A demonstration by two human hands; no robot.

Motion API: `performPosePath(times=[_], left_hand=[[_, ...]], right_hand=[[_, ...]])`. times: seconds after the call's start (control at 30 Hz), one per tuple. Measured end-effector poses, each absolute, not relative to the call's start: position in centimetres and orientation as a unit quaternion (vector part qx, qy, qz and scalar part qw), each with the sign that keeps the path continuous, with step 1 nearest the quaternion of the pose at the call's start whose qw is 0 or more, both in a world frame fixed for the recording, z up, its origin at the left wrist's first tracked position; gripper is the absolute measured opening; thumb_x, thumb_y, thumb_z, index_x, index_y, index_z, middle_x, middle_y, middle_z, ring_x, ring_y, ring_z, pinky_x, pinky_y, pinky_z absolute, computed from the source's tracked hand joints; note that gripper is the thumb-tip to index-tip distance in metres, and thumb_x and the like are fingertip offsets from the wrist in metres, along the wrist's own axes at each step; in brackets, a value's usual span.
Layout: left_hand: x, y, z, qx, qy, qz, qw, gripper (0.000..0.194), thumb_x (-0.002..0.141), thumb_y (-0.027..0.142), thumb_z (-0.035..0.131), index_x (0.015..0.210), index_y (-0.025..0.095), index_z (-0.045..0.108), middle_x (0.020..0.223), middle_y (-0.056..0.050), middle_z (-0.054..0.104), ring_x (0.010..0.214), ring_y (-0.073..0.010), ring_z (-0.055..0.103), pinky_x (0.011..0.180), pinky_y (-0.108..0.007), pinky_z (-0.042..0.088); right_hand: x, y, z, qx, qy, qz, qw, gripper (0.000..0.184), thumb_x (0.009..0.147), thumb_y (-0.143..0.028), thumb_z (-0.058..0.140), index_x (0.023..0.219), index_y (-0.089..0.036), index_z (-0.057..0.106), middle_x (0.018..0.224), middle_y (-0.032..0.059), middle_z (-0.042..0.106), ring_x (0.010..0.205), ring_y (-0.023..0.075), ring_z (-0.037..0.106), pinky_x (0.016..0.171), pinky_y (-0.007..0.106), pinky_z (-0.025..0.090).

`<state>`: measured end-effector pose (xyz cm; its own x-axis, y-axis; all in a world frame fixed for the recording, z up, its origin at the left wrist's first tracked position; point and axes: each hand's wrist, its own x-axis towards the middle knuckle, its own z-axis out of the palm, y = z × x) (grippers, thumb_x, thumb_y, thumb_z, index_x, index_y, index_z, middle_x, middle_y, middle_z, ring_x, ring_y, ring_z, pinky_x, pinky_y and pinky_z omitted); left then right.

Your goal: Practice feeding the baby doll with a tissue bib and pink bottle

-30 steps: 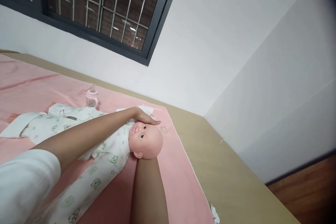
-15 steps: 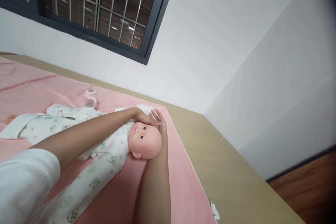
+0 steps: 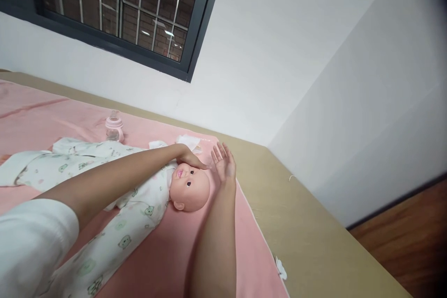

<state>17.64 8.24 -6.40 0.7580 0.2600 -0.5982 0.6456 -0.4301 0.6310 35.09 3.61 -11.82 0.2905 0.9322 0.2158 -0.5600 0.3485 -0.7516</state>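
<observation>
A baby doll (image 3: pixel 193 191) in white, green-printed clothes (image 3: pixel 139 209) lies on its back on a pink sheet (image 3: pixel 167 251), its bald head toward the right. Against the far side of the head rests my left hand (image 3: pixel 192 156), fingers stretched out along it; its forearm crosses above the doll's body, and some fingers are hidden. My right hand (image 3: pixel 223 163) is raised just beyond the crown, palm turned toward the doll, fingers spread and holding nothing. A small gap separates it from the head.
A pink-capped baby bottle (image 3: pixel 114 129) stands on the sheet beyond the doll. White tissue-like material (image 3: pixel 188 141) lies behind my left hand. The tan board (image 3: pixel 293 223) borders the sheet, with white walls and a barred window (image 3: pixel 139 9) behind.
My right hand has moved right, away from the doll's head, and its fingers have spread. My left hand stays by the head. The view has shifted slightly.
</observation>
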Motion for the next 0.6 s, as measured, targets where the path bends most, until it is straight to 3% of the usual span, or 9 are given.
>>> performPosePath(times=[0.07,0.17,0.3,0.47,0.6], left_hand=[[17.2,8.3,-5.5,0.834,0.288,-0.202,0.426,0.083,0.077,0.08,0.038,0.125,0.015,0.059,0.116,-0.017,0.067,0.104,-0.0319,0.063,0.09,-0.039,0.05],[15.7,8.1,-3.5,0.905,0.285,-0.109,0.297,0.067,0.086,0.066,0.037,0.121,0.013,0.059,0.111,-0.016,0.068,0.094,-0.0273,0.065,0.091,-0.038,0.047],[11.9,6.6,-0.9,0.942,0.307,0.026,0.134,0.047,0.091,0.048,0.036,0.115,0.016,0.062,0.111,-0.011,0.068,0.097,-0.0257,0.062,0.085,-0.034,0.046],[7.0,4.7,-0.1,0.904,0.368,0.184,0.113,0.045,0.093,0.047,0.035,0.112,0.019,0.064,0.116,-0.008,0.067,0.101,-0.025,0.061,0.081,-0.03,0.045],[4.7,3.9,-0.6,0.889,0.37,0.243,0.117,0.045,0.093,0.052,0.036,0.109,0.021,0.064,0.112,-0.006,0.068,0.1,-0.0246,0.062,0.08,-0.03,0.045]], right_hand=[[34.6,4.2,-12.9,-0.277,-0.323,0.508,0.749,0.028,0.081,-0.037,0.06,0.105,-0.024,0.067,0.128,0.0039,0.062,0.11,0.0145,0.063,0.102,0.033,0.047],[33.7,5.3,-14.4,-0.28,-0.327,0.518,0.739,0.029,0.078,-0.037,0.064,0.104,-0.025,0.069,0.13,0.0023,0.061,0.112,0.0146,0.063,0.101,0.032,0.048],[32.4,6.7,-15.9,-0.309,-0.321,0.546,0.71,0.033,0.069,-0.034,0.073,0.101,-0.024,0.069,0.124,0.0027,0.064,0.104,0.0159,0.066,0.094,0.031,0.052],[31.5,8.0,-17.2,-0.335,-0.334,0.576,0.667,0.043,0.063,-0.029,0.079,0.103,-0.018,0.067,0.099,0.0041,0.072,0.09,0.0166,0.069,0.09,0.031,0.055],[31.2,8.4,-17.3,-0.359,-0.349,0.583,0.64,0.047,0.062,-0.025,0.08,0.106,-0.018,0.065,0.096,0.0034,0.072,0.093,0.0176,0.069,0.093,0.029,0.054]])
